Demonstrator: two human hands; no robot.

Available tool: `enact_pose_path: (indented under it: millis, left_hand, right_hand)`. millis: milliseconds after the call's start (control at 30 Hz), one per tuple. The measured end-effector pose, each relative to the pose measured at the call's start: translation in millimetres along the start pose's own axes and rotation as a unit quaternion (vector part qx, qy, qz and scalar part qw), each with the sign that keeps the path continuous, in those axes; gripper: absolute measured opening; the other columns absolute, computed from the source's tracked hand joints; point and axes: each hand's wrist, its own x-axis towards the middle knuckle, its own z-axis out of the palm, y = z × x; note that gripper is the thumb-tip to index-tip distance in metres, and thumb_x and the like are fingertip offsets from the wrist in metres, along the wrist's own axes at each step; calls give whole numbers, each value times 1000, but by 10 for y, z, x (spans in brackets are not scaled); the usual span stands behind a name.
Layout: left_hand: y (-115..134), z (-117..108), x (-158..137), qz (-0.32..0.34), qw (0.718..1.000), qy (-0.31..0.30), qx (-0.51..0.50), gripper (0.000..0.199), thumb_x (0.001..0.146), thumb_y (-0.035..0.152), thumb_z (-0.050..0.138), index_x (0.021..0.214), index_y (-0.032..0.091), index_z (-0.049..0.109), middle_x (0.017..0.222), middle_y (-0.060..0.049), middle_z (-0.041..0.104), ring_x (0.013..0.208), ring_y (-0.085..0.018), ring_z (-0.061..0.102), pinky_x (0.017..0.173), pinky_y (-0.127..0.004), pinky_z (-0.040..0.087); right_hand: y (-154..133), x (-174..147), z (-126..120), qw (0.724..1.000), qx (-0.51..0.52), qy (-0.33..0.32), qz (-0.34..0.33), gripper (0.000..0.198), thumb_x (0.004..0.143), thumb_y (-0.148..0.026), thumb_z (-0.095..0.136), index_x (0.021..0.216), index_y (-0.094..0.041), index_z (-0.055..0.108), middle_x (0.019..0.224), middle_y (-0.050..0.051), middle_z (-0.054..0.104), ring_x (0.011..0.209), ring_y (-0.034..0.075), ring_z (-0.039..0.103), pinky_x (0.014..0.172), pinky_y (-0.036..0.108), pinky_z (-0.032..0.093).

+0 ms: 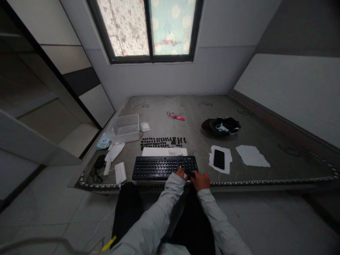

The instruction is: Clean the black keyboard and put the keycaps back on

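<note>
A black keyboard (155,166) lies at the front edge of the mattress, with pale spots showing across its key area. Over its front right part, my left hand (180,173) is closed, fingers bent together; a small white bit shows by the fingertips, too small to name. Just beside it, my right hand (202,181) is closed around a small dark object (189,173) whose kind I cannot make out. Behind the keyboard is a white sheet (155,152), and beyond that, loose black keycaps (156,142) are laid out in rows.
On the left are a clear plastic box (124,128), a white power strip (120,173), a blue packet (103,141) and dark cables (95,174). A phone (219,159) rests on torn paper (227,167) to the right. Farther back are a black cap (220,126) and a red item (176,117).
</note>
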Motion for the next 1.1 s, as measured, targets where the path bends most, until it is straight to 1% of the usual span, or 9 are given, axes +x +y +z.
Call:
enact_pose_path:
  millis: [100,233,433,600,733,833,933,1033,1100]
  left_hand:
    - [7,8,-4,8,1000,-4,-13,27,88,28,52,113,24,62,124,-3,64,107,-18,62,84,-25,49]
    - [7,3,-6,6,1000,-6,-22,29,87,27,53,114,23,61,125,-4,64,105,-18,63,86,-26,50]
    - [10,-10,11,12,1000,-10,-24,29,87,26,54,115,24,61,122,-3,65,104,-18,64,87,-25,50]
    - [38,-44,4,20,999,-31,-11,28,89,24,51,114,24,62,122,-3,66,105,-18,63,86,-25,49]
    - [35,-52,-7,30,999,-38,-2,30,91,24,47,118,23,61,124,-5,65,107,-17,63,88,-25,48]
    - [14,-47,-6,30,999,-40,7,31,89,25,50,117,19,61,126,-7,64,107,-20,63,88,-27,49]
    - [-8,-39,-2,31,999,-40,13,31,88,28,52,117,21,60,127,-5,63,106,-20,63,87,-28,50]
    - [-18,-27,2,33,999,-37,15,30,90,29,49,118,23,59,127,-3,63,107,-18,63,87,-27,50]
    - [-17,-18,4,33,999,-34,16,29,91,29,47,117,23,59,127,-3,63,109,-18,62,88,-28,49]
  right_hand:
    - [-14,-21,25,1000,1,12,8,20,89,-33,54,95,-21,70,83,7,77,75,21,67,79,34,29]
    - [-1,-19,51,1000,0,9,4,18,88,-31,56,95,-22,70,84,7,77,76,21,67,78,34,28]
    - [39,-4,69,1000,8,17,-15,19,89,-32,54,93,-23,71,85,7,77,75,20,66,76,34,28]
    - [87,2,57,999,9,15,-44,18,88,-30,55,91,-23,71,85,5,78,74,19,67,76,34,27]
    - [142,-10,91,999,18,21,-46,19,86,-27,56,97,-26,71,91,4,78,78,18,68,77,33,28]
    - [187,-44,136,998,36,22,-54,26,82,-21,58,104,-28,69,99,3,77,83,18,67,78,33,29]
    - [206,-86,174,997,53,29,-43,30,79,-18,57,106,-27,68,101,4,76,84,20,66,77,33,28]
    - [181,-120,189,997,57,47,-19,30,80,-16,55,105,-25,69,99,5,77,82,20,65,77,34,28]
    - [147,-133,190,997,56,51,-5,28,81,-17,54,104,-24,69,98,5,77,81,20,65,77,34,28]
